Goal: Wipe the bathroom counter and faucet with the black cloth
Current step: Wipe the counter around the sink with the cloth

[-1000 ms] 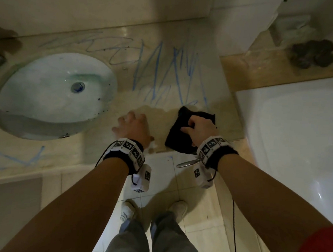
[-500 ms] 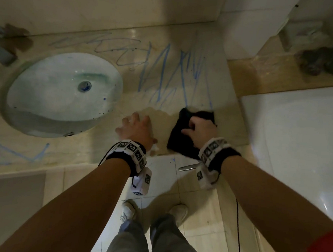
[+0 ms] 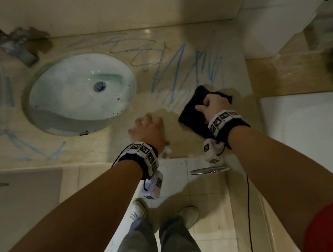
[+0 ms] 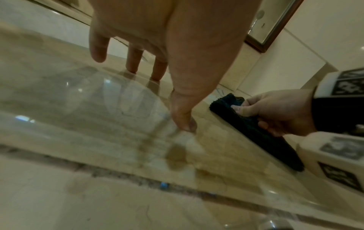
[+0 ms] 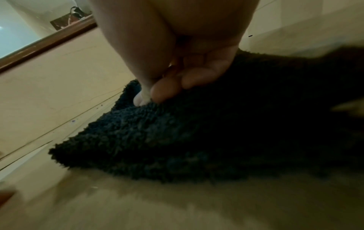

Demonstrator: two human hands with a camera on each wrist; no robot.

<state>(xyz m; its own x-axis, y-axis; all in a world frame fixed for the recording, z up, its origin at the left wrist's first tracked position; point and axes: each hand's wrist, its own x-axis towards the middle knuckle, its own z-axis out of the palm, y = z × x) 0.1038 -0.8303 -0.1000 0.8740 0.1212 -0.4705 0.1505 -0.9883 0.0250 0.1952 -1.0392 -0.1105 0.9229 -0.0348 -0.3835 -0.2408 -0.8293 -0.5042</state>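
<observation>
The beige marble counter carries blue scribbles behind and right of the sink. My right hand grips the bunched black cloth and holds it down on the counter just below the scribbles. In the right wrist view my curled fingertips dig into the cloth. My left hand rests flat on the counter near its front edge, fingers spread; the left wrist view shows the fingers straight on the counter. The faucet is a blurred grey shape at far left.
An oval white sink is set into the counter at left. A white bathtub lies to the right, beyond a ledge. Below the counter are a cabinet door, a chrome handle and tiled floor with my shoes.
My right hand has pushed the cloth away from me, up onto the lower ends of the blue scribbles. The left hand has stayed planted on the counter.
</observation>
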